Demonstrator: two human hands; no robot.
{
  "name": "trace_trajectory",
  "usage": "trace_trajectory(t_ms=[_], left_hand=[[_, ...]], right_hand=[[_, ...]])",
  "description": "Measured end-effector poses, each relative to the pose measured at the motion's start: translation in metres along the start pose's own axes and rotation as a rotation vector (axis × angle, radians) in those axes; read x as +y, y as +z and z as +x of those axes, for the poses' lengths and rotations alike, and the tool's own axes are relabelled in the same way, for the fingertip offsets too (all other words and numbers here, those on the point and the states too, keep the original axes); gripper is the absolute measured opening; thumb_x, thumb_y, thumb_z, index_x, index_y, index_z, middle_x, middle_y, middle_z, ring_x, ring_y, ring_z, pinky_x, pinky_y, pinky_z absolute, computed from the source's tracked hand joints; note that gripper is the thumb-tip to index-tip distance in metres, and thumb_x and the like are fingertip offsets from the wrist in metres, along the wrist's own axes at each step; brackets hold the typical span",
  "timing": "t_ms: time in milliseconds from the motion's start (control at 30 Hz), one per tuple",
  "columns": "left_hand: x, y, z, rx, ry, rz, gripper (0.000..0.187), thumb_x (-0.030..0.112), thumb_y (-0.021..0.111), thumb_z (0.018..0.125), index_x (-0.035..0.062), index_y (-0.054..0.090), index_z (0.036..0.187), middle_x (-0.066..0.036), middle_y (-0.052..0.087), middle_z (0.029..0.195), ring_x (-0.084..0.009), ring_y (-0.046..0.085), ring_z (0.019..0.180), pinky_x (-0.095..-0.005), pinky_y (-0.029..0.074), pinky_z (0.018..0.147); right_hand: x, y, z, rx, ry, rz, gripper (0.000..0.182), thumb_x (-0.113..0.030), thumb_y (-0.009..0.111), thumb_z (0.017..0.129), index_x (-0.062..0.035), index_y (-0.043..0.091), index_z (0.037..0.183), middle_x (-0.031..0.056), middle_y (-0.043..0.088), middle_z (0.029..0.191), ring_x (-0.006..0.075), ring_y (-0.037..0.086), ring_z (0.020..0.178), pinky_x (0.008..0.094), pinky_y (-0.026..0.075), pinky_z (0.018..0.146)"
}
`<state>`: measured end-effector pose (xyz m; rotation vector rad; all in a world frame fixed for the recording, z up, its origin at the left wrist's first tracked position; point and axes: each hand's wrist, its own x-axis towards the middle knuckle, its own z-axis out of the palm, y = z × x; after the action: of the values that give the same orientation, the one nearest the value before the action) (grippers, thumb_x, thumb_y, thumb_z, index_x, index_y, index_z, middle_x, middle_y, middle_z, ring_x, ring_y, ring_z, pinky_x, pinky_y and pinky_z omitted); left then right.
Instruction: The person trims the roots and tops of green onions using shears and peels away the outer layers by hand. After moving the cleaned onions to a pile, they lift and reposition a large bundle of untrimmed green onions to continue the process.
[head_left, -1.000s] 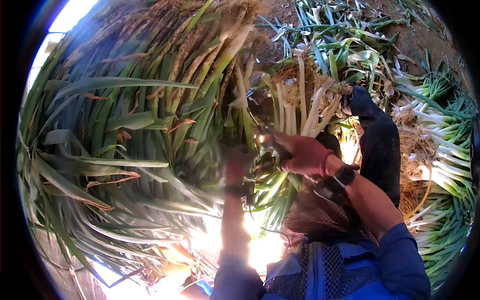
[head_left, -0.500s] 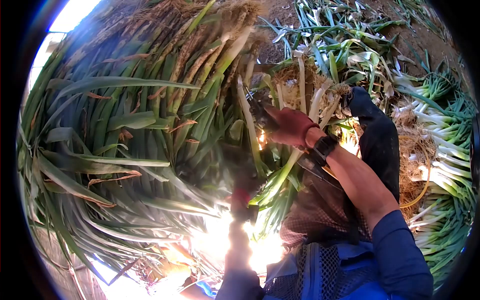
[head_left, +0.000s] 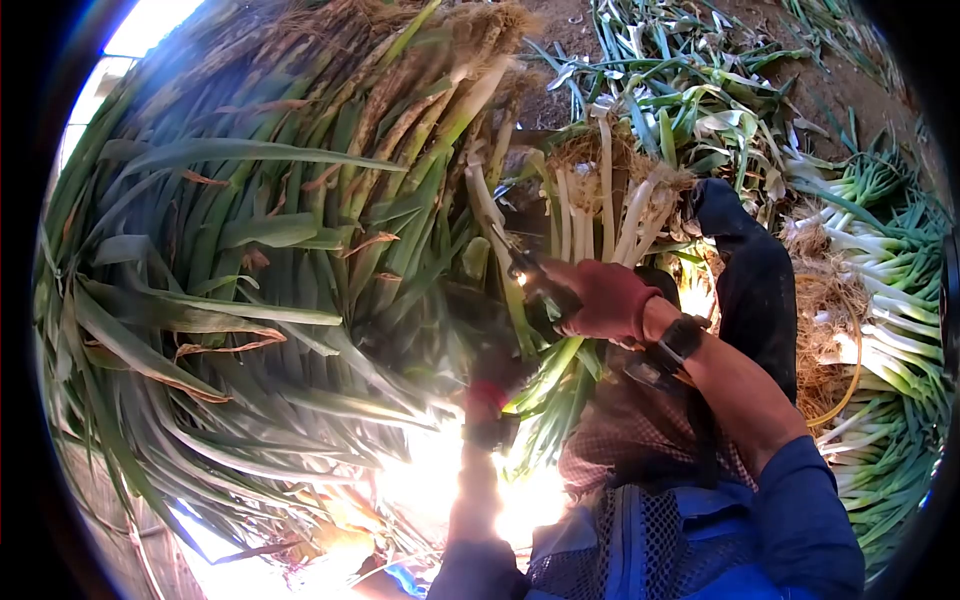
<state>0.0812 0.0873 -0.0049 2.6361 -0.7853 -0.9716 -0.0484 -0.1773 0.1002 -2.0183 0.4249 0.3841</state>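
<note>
My right hand (head_left: 605, 300), in a red glove, is closed around a dark hand tool (head_left: 545, 283) whose tip points up and left. The tool's exact kind is hard to make out. Its tip is right beside a long green onion stalk (head_left: 487, 205), which stands upright with its pale end at the top. Down at the lower end of this stalk is my left hand (head_left: 490, 365), in a dark glove with a red cuff. It appears closed on the stalk, though shadow and glare hide most of its fingers. Several pale onion stems (head_left: 600, 205) with roots stand just beyond my right hand.
A big heap of untrimmed green onions (head_left: 250, 230) fills the left side. Onions with bare white stems (head_left: 895, 330) lie in rows at the right, near a yellow hose (head_left: 852, 385). Stripped leaves (head_left: 690, 80) cover the soil behind. My dark-clothed leg (head_left: 760, 300) is beside my right arm.
My right hand has come down and to the right with the tool, drawing its tip down along the stalk. The stalk's top has shifted slightly left. My left hand has barely moved.
</note>
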Motion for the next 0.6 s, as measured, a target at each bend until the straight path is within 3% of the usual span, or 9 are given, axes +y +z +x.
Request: trace_trajectory(t_ms=[33, 67, 133, 167, 300, 367, 600], left_hand=[[0.013, -0.007, -0.011, 0.002, 0.025, 0.035, 0.039, 0.043, 0.079, 0.08, 0.0074, 0.079, 0.097, -0.012, 0.073, 0.076, -0.0245, 0.069, 0.066, -0.0395, 0.053, 0.064], [0.022, -0.011, -0.018, 0.004, 0.05, 0.071, 0.044, 0.049, 0.077, 0.08, 0.009, 0.078, 0.097, -0.015, 0.073, 0.078, -0.0308, 0.071, 0.068, -0.0425, 0.054, 0.065], [0.018, -0.003, -0.022, 0.03, 0.085, 0.054, 0.044, 0.051, 0.074, 0.081, 0.0106, 0.078, 0.097, -0.016, 0.074, 0.082, -0.0342, 0.071, 0.072, -0.0441, 0.055, 0.068], [0.015, -0.001, -0.023, 0.056, 0.119, 0.038, 0.045, 0.054, 0.072, 0.081, 0.0123, 0.078, 0.098, -0.017, 0.074, 0.086, -0.0375, 0.072, 0.076, -0.0457, 0.056, 0.07], [0.035, -0.013, -0.038, -0.06, 0.026, 0.135, 0.042, 0.051, 0.072, 0.083, 0.0122, 0.077, 0.098, -0.016, 0.075, 0.086, -0.0357, 0.073, 0.08, -0.0445, 0.057, 0.074], [0.034, -0.004, -0.045, 0.046, 0.135, 0.125, 0.039, 0.049, 0.07, 0.085, 0.0134, 0.077, 0.098, -0.015, 0.075, 0.088, -0.0347, 0.073, 0.086, -0.0448, 0.058, 0.077], [0.038, 0.004, -0.056, -0.03, 0.196, 0.379, 0.033, 0.043, 0.066, 0.088, 0.0137, 0.077, 0.1, -0.011, 0.074, 0.096, -0.0353, 0.072, 0.091, -0.0465, 0.059, 0.079]], right_hand=[[0.004, 0.009, 0.0, 0.151, -0.081, -0.072, 0.09, -0.03, 0.082, 0.083, -0.0143, 0.041, 0.161, 0.0223, 0.07, 0.109, 0.0385, 0.072, 0.099, 0.0466, 0.056, 0.09], [0.011, 0.011, 0.001, 0.151, -0.079, -0.073, 0.09, -0.03, 0.082, 0.083, -0.0143, 0.041, 0.161, 0.0223, 0.07, 0.109, 0.0385, 0.072, 0.099, 0.0466, 0.056, 0.09], [0.0, 0.002, -0.003, 0.082, 0.047, 0.012, 0.091, -0.034, 0.085, 0.082, -0.0179, 0.041, 0.16, 0.0217, 0.066, 0.122, 0.0401, 0.067, 0.114, 0.0464, 0.052, 0.097], [0.0, 0.004, -0.003, 0.082, 0.046, 0.012, 0.091, -0.034, 0.085, 0.082, -0.0179, 0.041, 0.16, 0.0217, 0.066, 0.122, 0.0401, 0.067, 0.114, 0.0464, 0.052, 0.097], [-0.004, 0.004, 0.002, 0.147, 0.043, -0.06, 0.092, -0.037, 0.083, 0.082, -0.0161, 0.039, 0.16, 0.0231, 0.066, 0.12, 0.041, 0.067, 0.113, 0.047, 0.053, 0.097], [-0.006, 0.001, 0.006, 0.146, 0.071, -0.026, 0.092, -0.038, 0.083, 0.082, -0.0155, 0.039, 0.16, 0.0233, 0.066, 0.12, 0.0414, 0.067, 0.113, 0.0474, 0.053, 0.097], [-0.005, 0.014, 0.008, 0.202, -0.055, -0.075, 0.086, -0.031, 0.078, 0.082, -0.012, 0.043, 0.158, 0.0238, 0.071, 0.112, 0.0386, 0.073, 0.101, 0.0462, 0.057, 0.091]])
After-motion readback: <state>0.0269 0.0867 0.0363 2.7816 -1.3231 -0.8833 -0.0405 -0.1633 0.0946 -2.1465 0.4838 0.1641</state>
